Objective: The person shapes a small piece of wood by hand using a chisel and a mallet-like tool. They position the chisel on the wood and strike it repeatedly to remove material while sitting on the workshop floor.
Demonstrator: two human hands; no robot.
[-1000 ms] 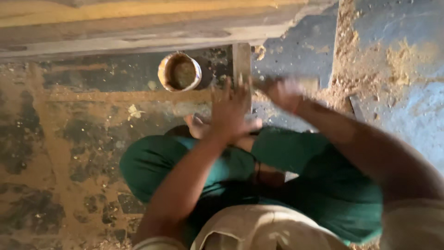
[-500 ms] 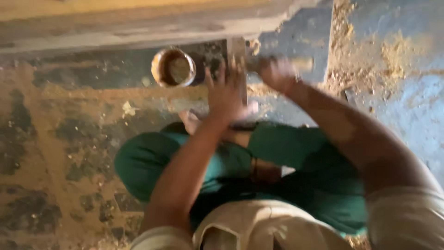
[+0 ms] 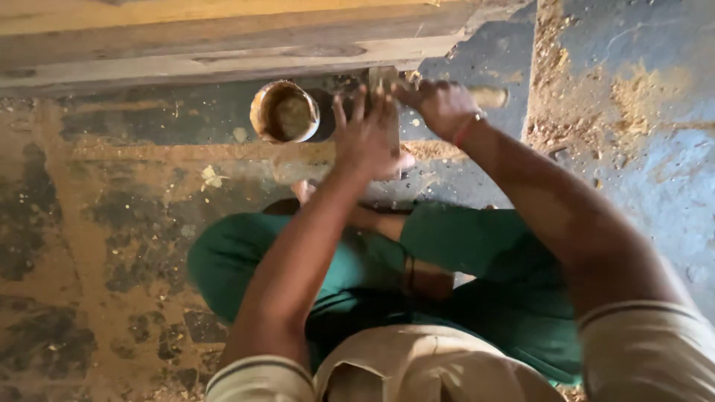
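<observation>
Here, the person sits cross-legged on a sawdust-strewn floor (image 3: pixel 97 246) beside long wooden planks (image 3: pixel 223 37). The left hand (image 3: pixel 369 138) lies with fingers spread apart, pressed flat on a narrow wooden piece (image 3: pixel 383 78) that stands out from under it. The right hand (image 3: pixel 439 104) is closed around a tool with a pale wooden handle (image 3: pixel 488 97); its working end is hidden, so what kind of tool it is cannot be told. A small round tin (image 3: pixel 284 112) with a brownish paste inside stands just beside the left hand. How far the work on the wooden piece has come is hard to judge: its surface is mostly covered, though loose sawdust lies around it.
</observation>
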